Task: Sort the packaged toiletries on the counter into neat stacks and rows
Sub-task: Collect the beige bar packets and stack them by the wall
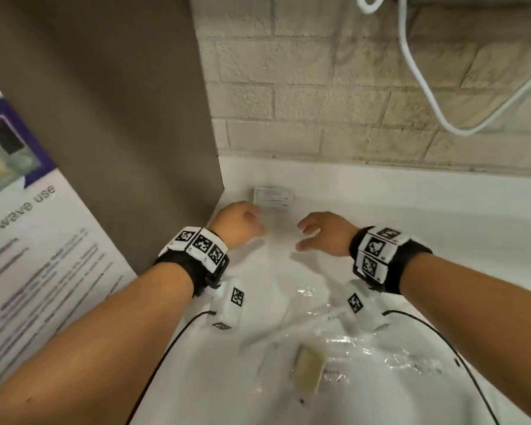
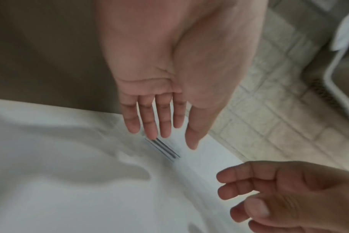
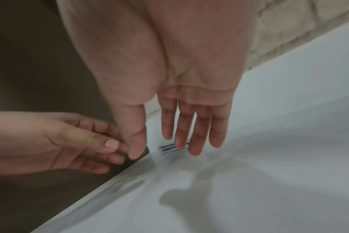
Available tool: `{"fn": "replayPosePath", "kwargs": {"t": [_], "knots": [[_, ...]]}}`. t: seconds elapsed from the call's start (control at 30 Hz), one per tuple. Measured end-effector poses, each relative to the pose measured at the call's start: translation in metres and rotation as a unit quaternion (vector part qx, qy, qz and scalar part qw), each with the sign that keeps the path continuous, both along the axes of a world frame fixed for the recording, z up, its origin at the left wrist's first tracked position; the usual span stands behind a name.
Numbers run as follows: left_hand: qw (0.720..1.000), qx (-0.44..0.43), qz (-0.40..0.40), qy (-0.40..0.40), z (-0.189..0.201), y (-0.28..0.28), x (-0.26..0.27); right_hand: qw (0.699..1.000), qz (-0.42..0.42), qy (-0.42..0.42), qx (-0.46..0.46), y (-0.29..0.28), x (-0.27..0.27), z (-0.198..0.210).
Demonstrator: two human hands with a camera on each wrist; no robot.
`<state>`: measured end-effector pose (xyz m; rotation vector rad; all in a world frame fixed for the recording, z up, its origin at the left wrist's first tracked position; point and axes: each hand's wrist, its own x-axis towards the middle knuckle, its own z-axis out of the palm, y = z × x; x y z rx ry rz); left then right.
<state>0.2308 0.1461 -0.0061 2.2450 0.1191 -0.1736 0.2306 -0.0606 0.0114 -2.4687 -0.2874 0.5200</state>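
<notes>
white counter [image 1: 442, 228], poster on the left [image 1: 28, 240] reading "use", pile of clear-wrapped toiletries near [image 1: 350, 342], small white packet at far left corner [image 1: 272, 196], print too blurry, left hand [image 1: 238, 223] and right hand [image 1: 325, 233] both loose, fingers apart, holding nothing

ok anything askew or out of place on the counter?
Yes. The clear plastic toiletry packets at the near edge of the white counter lie loose and overlapping, with a tan soap-like bar tilted among them. Only the small white labelled packet in the back corner sits square. Both hands are empty.
</notes>
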Motion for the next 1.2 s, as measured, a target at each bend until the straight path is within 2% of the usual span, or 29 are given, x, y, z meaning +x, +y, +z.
{"fn": "replayPosePath", "kwargs": {"t": [0.07,0.17,0.3,0.4,0.53,0.7,0.9,1.03,1.1,1.2], "knots": [[0.999,-0.025,-0.018,-0.009,-0.005,-0.009,-0.042,1.000,0.020,-0.001,0.011,-0.011,-0.042,0.000],[0.997,-0.040,-0.069,0.016,-0.013,-0.028,-0.103,0.997,0.067,-0.008,-0.027,-0.024,-0.099,-0.003],[0.991,0.048,-0.128,0.005,-0.029,-0.046,-0.159,0.991,0.099,0.002,-0.090,-0.033,-0.149,-0.017],[0.987,0.081,-0.135,-0.021,-0.039,-0.057,-0.188,0.988,0.094,-0.024,-0.120,-0.036,-0.173,-0.032],[0.988,0.084,-0.126,-0.041,-0.039,-0.061,-0.208,0.991,0.065,-0.031,-0.109,-0.034,-0.181,-0.038],[0.984,0.109,-0.139,-0.016,-0.032,-0.059,-0.221,0.995,0.047,0.000,-0.083,-0.033,-0.184,-0.036],[0.981,0.132,-0.140,0.002,-0.028,-0.061,-0.222,0.998,0.046,0.038,0.018,-0.032,-0.186,-0.025],[0.981,0.133,-0.140,0.001,-0.024,-0.061,-0.219,0.997,0.033,0.017,0.062,-0.032,-0.186,-0.015],[0.984,0.100,-0.149,-0.009,-0.021,-0.060,-0.213,0.995,0.037,0.020,0.086,-0.034,-0.185,-0.007],[0.986,-0.036,-0.163,0.004,-0.013,-0.063,-0.210,0.987,0.022,0.033,0.156,-0.041,-0.181,0.007]]}}
